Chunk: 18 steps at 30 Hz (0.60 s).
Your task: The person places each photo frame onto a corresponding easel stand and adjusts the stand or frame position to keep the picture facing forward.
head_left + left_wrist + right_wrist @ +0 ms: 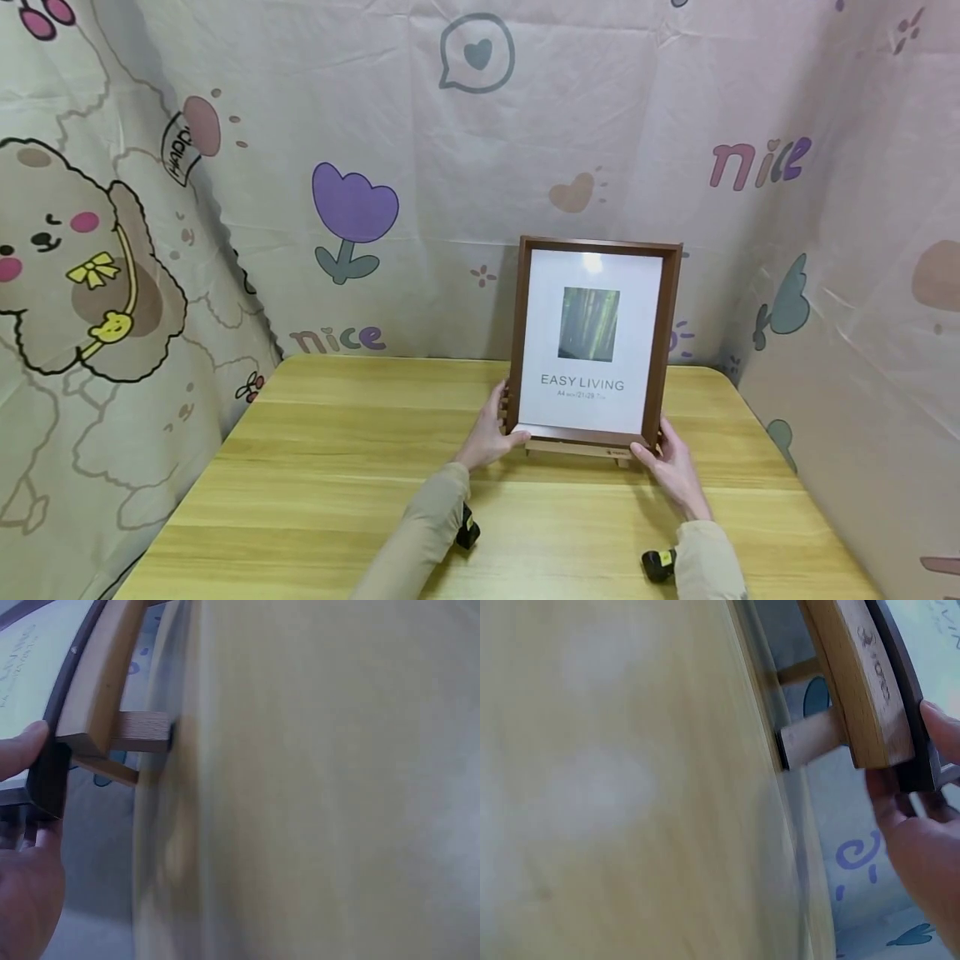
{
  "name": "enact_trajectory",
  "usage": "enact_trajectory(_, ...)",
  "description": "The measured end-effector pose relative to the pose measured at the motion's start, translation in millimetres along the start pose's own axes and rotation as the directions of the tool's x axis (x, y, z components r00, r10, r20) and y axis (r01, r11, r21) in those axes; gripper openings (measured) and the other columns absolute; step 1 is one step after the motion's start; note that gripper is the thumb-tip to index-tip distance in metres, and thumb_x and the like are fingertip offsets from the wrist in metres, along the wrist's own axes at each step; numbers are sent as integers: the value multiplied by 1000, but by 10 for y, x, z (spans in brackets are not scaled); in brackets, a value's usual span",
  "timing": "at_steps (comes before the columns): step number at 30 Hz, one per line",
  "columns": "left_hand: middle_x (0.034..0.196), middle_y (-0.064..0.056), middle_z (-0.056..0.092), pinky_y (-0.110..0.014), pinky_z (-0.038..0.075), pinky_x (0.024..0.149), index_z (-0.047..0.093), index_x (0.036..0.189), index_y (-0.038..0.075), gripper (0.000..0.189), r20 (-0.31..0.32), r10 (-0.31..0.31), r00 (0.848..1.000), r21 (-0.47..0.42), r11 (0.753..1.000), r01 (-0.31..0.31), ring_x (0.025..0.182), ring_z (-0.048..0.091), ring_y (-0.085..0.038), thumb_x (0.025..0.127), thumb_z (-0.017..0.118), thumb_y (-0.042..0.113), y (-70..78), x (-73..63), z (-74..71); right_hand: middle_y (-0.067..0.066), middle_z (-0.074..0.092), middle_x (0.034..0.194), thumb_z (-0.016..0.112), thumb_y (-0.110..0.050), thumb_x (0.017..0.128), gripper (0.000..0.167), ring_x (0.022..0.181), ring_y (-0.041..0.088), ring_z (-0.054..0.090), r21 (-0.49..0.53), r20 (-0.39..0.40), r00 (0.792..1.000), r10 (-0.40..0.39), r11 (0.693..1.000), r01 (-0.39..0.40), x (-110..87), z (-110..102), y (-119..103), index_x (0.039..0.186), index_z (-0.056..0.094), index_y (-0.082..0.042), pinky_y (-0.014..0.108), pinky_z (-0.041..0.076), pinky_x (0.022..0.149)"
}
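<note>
A brown picture frame (pixel 588 408) stands upright, leaning slightly back, on a small wooden easel (pixel 577 449) at the back of the table. It carries a white sheet lettered "EASY LIVING" around a small green forest print. My left hand (pixel 483 437) grips the frame's lower left corner, thumb on the front and fingers behind the side. At the lower right corner, my right hand (pixel 675 468) holds it the same way. Both wrist views show the easel's ledge (pixel 866 690) right under the frame's bottom edge, with short feet (pixel 142 731) on the tabletop.
The wood-grain table (pixel 360 467) reaches back to a patterned cloth backdrop (pixel 450 167), which also hangs along both sides. Black wrist cameras (pixel 467 529) sit at both cuffs, low over the tabletop.
</note>
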<state>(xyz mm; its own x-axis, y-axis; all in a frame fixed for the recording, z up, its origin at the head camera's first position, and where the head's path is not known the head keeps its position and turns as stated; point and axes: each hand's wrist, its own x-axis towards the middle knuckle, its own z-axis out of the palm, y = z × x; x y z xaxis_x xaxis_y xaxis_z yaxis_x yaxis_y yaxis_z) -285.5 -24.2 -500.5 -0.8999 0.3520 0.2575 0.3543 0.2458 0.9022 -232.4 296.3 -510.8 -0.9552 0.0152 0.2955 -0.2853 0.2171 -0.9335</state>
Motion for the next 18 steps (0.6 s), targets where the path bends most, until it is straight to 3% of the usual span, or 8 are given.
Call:
enact_trajectory(4, 151, -33, 41, -61, 41, 114, 16, 158, -3, 87, 16, -68, 998, -23, 997, 68, 140, 43, -49, 93, 72, 16, -27, -30, 31, 25, 41, 154, 62, -4, 97, 78, 111, -19, 50, -23, -4, 996, 87, 996, -87, -2, 16, -27, 161, 17, -4, 2, 44, 94)
enact_trajectory(6, 146, -30, 48, -59, 45, 112, 16, 158, -2, 85, 19, -63, 998, -28, 998, 64, 134, 50, -46, 95, 70, 18, -44, -34, 47, 35, 38, 152, 62, -5, 98, 78, 107, -20, 51, -41, -17, 994, 108, 993, -109, 4, 20, -36, 161, 16, -4, 1, 45, 91)
enact_trajectory(11, 132, -25, 58, -55, 52, 104, 15, 159, 0, 84, 10, -30, 1000, -66, 997, 30, 119, 60, -38, 96, 68, 17, -95, -23, 83, 38, 43, 147, 61, -2, 98, 76, 103, -17, 53, -59, -39, 992, 116, 991, -118, 19, 27, -40, 161, 20, -5, 3, 47, 88)
enact_trajectory(18, 133, -27, 60, -55, 53, 104, 16, 160, 1, 86, -1, -44, 999, -87, 995, 43, 120, 62, -40, 95, 70, 19, -122, -29, 89, 37, 49, 143, 59, 1, 98, 74, 97, -15, 54, -100, -60, 984, 170, 979, -175, 38, 31, -56, 161, 22, -8, 5, 48, 85)
